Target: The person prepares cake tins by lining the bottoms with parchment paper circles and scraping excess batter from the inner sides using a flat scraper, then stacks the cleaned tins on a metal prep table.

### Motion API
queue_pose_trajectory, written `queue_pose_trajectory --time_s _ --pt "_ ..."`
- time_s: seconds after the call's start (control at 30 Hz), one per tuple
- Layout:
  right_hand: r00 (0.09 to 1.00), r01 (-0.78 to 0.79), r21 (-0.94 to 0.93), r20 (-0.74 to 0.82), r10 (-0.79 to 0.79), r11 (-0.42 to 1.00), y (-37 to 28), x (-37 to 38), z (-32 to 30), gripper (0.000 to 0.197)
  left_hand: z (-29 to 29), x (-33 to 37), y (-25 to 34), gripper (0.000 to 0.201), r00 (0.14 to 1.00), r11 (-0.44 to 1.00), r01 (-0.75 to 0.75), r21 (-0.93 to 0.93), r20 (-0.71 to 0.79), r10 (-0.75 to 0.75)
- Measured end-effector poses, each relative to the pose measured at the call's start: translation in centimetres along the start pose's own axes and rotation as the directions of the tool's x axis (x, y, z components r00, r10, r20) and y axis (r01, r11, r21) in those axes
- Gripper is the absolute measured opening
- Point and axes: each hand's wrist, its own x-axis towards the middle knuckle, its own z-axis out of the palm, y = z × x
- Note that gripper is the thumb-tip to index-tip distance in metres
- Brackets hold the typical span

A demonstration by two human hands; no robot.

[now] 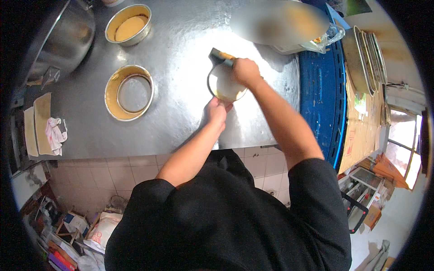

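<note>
Over the metal worktop (pixel 181 131), my left hand (pixel 218 113) pinches the near edge of a round, pale metal disc (pixel 222 83), which looks like a loose cake pan base. My right hand (pixel 246 72) is closed around a scraper (pixel 218 55) with a dark, flat blade and some yellowish colour by the grip. The scraper lies across the far part of the disc. To the left stands a round cake pan (pixel 110 101), its inside wall coated yellowish-brown. Farther back, another cake pan (pixel 147 31) has a light brown layer on its bottom.
A large metal bowl (pixel 68 43) occupies the far left. Beside the left edge lie beige strips (pixel 43 119) and a pinkish cloth (pixel 55 135). A plastic bag (pixel 327 40) sits at the far right, next to a blue surface (pixel 316 99). Several trays (pixel 361 58) stand beyond it.
</note>
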Motion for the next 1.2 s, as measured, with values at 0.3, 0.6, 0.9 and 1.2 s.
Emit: queue_pose_trajectory --time_s 0.3,0.6,0.9,1.2 --pt "0.932 0.015 0.449 -0.329 0.150 0.894 5.9 -7.2 -2.8 0.021 -5.0 -1.5 4.3 0.060 0.931 0.992 -0.035 0.119 0.366 -0.011" --pt "0.860 -0.063 0.887 -0.184 0.476 0.458 10.0 -15.6 0.6 0.020 2.1 4.0 8.5 0.046 0.903 0.453 -0.227 0.862 0.360 -0.235" --pt "0.751 0.216 0.971 -0.234 0.618 0.105 10.7 -15.5 -2.2 0.027 -1.6 -2.4 6.8 0.046 0.985 0.924 -0.087 0.374 0.170 0.024" --pt "0.979 0.065 0.400 -0.203 0.019 0.914 1.3 -15.6 -0.9 0.041 -4.2 -1.0 6.2 0.048 0.970 0.955 0.027 0.296 0.223 -0.097"
